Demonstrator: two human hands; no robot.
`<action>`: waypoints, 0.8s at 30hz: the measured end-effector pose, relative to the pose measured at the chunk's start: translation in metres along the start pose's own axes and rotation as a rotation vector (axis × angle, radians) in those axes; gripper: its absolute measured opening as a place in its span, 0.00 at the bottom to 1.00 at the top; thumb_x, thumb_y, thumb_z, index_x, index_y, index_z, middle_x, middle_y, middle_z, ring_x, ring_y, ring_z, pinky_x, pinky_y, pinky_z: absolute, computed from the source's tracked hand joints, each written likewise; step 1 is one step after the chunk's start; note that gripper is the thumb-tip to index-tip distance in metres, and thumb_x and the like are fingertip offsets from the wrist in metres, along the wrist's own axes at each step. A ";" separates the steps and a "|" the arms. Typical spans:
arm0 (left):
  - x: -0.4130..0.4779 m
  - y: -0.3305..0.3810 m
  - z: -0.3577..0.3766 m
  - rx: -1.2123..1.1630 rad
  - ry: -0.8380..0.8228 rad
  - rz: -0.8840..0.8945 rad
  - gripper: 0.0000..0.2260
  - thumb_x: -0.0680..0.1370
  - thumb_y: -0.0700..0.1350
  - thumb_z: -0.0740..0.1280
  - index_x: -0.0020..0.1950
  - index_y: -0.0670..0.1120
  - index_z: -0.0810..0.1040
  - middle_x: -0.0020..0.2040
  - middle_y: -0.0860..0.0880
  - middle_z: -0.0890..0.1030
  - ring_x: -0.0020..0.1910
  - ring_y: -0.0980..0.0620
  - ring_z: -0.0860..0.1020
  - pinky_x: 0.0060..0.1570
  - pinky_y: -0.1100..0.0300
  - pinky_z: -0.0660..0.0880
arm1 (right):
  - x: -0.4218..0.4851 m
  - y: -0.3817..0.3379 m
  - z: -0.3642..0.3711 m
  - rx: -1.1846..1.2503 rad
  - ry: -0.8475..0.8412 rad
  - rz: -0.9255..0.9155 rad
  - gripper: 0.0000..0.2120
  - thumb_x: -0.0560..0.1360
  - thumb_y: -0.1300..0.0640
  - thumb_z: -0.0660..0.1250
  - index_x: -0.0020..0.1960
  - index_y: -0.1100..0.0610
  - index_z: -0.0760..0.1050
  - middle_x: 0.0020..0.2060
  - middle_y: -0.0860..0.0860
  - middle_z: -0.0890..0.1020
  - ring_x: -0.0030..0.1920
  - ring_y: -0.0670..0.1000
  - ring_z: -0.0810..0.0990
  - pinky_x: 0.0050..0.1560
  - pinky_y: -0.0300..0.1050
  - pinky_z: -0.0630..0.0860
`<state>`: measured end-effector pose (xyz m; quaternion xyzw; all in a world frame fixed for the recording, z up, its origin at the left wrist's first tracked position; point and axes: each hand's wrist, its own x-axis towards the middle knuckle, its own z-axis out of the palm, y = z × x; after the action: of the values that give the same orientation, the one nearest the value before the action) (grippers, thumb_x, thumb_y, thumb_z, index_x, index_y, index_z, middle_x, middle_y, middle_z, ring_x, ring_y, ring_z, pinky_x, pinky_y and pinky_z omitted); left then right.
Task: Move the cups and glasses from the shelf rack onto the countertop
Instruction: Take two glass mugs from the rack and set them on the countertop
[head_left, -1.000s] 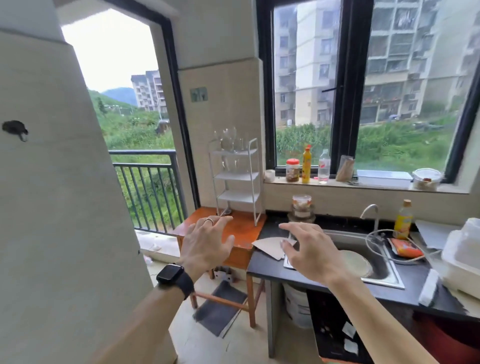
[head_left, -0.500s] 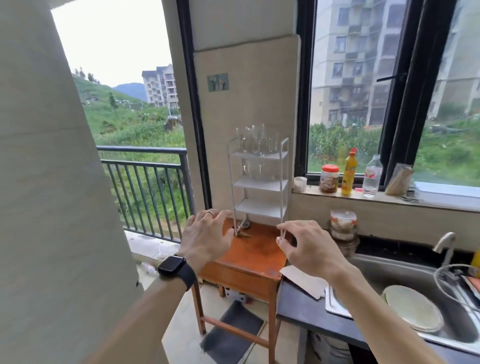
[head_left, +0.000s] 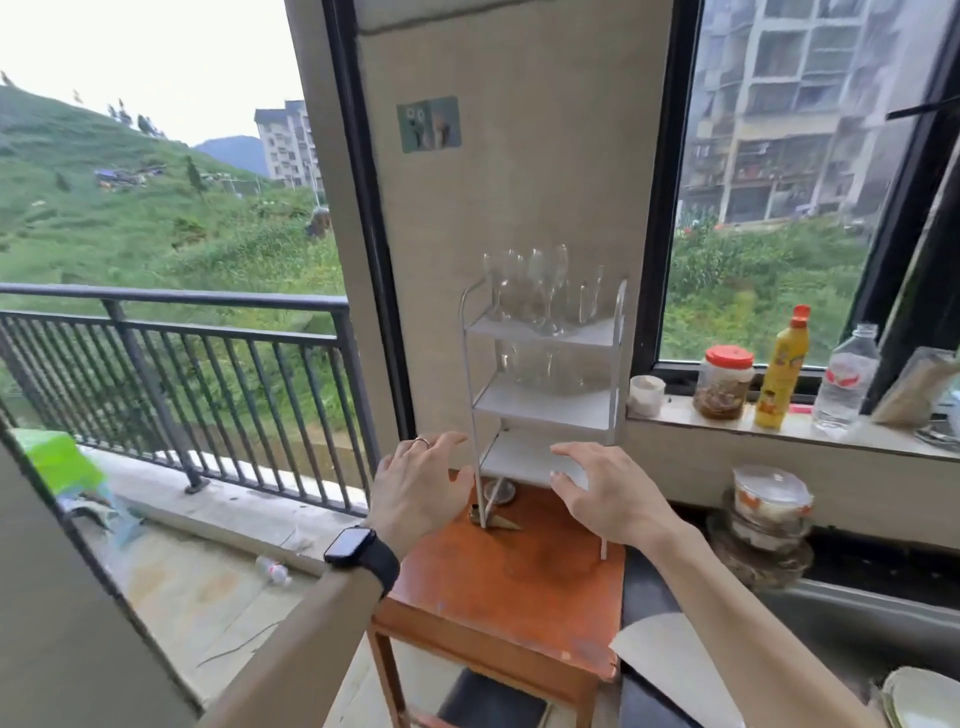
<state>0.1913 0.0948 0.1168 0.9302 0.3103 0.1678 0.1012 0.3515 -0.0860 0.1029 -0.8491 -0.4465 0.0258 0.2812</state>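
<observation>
task is only beginning: glasses are crowding the upper two tiers of the shelf rack; left hand and right hand are hovering spread-fingered, gripping nothing.

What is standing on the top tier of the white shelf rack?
A cluster of clear glasses, several of them stemmed, stands upright on the top tier of the shelf rack. They overlap and are transparent, so their exact number cannot be told.
</observation>
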 end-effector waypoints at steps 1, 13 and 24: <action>0.018 -0.004 0.009 -0.024 -0.022 0.006 0.22 0.77 0.58 0.59 0.73 0.60 0.68 0.69 0.51 0.75 0.69 0.46 0.71 0.64 0.46 0.69 | 0.015 0.003 0.006 0.004 0.002 0.012 0.23 0.80 0.44 0.60 0.74 0.48 0.70 0.72 0.46 0.75 0.74 0.51 0.67 0.73 0.50 0.66; 0.258 -0.016 0.119 -1.046 -0.415 -0.281 0.26 0.79 0.48 0.66 0.76 0.56 0.63 0.55 0.48 0.80 0.42 0.51 0.83 0.36 0.59 0.77 | 0.201 0.058 0.072 0.637 0.190 0.462 0.16 0.80 0.52 0.66 0.68 0.46 0.74 0.57 0.50 0.82 0.50 0.51 0.85 0.53 0.51 0.81; 0.343 -0.020 0.170 -1.175 -0.476 -0.292 0.27 0.81 0.46 0.67 0.74 0.63 0.61 0.48 0.49 0.82 0.42 0.46 0.87 0.48 0.50 0.84 | 0.302 0.082 0.096 0.940 0.254 0.610 0.16 0.81 0.54 0.64 0.66 0.41 0.67 0.53 0.56 0.83 0.42 0.57 0.88 0.37 0.45 0.81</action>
<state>0.5012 0.3058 0.0395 0.6800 0.2593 0.0835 0.6807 0.5652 0.1548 0.0439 -0.7198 -0.0847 0.1995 0.6595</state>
